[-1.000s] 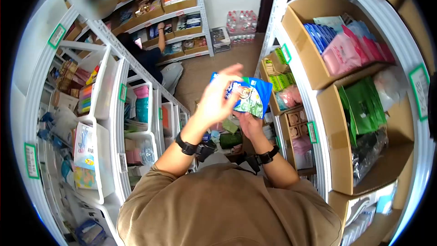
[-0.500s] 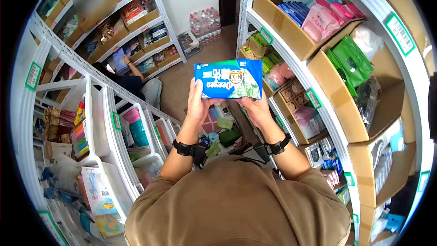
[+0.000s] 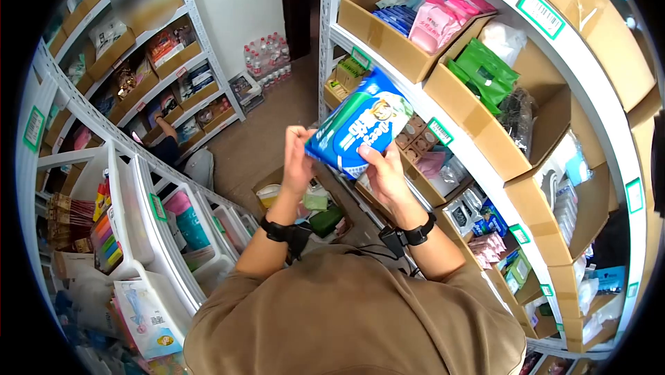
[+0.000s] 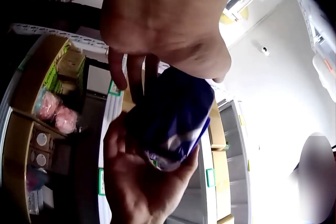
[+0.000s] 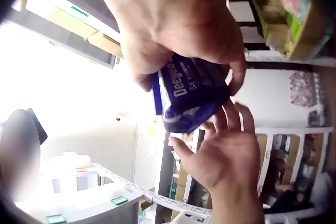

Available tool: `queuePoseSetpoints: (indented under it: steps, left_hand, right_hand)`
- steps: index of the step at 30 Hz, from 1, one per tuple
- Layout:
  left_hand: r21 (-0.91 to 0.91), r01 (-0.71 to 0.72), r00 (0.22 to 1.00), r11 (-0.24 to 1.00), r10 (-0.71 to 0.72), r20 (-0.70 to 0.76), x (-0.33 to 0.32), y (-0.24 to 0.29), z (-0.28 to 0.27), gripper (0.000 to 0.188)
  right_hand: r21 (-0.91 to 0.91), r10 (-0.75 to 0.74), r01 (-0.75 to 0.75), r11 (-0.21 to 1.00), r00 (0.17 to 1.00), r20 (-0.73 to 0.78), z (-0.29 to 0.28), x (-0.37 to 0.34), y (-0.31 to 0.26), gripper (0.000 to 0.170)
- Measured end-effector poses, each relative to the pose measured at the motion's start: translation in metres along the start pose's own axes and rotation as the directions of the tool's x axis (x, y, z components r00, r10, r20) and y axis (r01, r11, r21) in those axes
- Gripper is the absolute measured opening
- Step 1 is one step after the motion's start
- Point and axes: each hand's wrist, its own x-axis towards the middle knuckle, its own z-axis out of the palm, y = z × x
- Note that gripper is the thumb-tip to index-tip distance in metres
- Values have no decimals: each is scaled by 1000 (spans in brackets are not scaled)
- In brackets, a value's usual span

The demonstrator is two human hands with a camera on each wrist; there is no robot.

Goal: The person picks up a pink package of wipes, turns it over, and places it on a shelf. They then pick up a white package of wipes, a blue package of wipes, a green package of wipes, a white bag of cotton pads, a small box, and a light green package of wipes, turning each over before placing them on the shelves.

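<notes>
A blue and green pack of wet wipes, marked "Deeyeo", is held up tilted in front of the chest. My right hand grips it by the near right side, thumb across the printed face and fingers beneath. Beside its left end is my left hand, fingers loosely extended. In the right wrist view the left palm faces the pack, its fingertips right at the edge. The left wrist view shows the pack's dark underside resting in the right hand's fingers.
Shelves with cardboard boxes of packets rise close on the right. White bins line the left rack. An open carton of goods stands on the floor below. Another person is by the far left shelves, near bottled water.
The left hand came onto the pack from above it, then slipped off to its left end. The pack turned and tilted in the right hand. The head view swung toward the right shelves.
</notes>
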Motion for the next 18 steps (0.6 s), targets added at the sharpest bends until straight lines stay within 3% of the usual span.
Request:
queuePoseSetpoints:
  steps: [1, 2, 4, 5, 9, 12, 14, 17, 18]
  left_hand:
    - [-104, 47, 999, 994, -44, 25, 6, 15, 20, 48]
    - [-87, 126, 989, 988, -118, 92, 9, 17, 11, 58]
    - [59, 264, 945, 963, -270, 184, 10, 25, 3, 72]
    - [91, 257, 955, 962, -267, 130, 7, 23, 8, 77]
    - [24, 242, 969, 970, -243, 52, -2, 5, 29, 80]
    - [-35, 223, 974, 974, -221, 56, -8, -7, 52, 79]
    - [-106, 169, 985, 980, -167, 32, -11, -15, 72, 79]
    - [-120, 188, 982, 975, -184, 49, -22, -24, 98, 79]
    - [-132, 181, 983, 975, -177, 42, -24, -27, 109, 78]
  right_hand:
    - [-105, -8, 11, 994, 1000, 20, -2, -2, -9, 71]
    - [-164, -17, 30, 986, 997, 79, -1, -6, -18, 78]
    - [-354, -35, 79, 932, 991, 129, 2, -14, -34, 86]
    - [-429, 26, 21, 903, 994, 103, -10, -12, -32, 91]
    - [-330, 23, -14, 944, 999, 22, -14, -26, -44, 74]
    - [-261, -160, 149, 954, 987, -20, -46, -35, -34, 63]
    - [-283, -195, 171, 944, 979, -61, -56, -50, -36, 62]
    - [-193, -108, 78, 978, 983, -151, -64, -77, -41, 70]
    - [-165, -166, 143, 976, 977, -135, -68, -82, -39, 74]
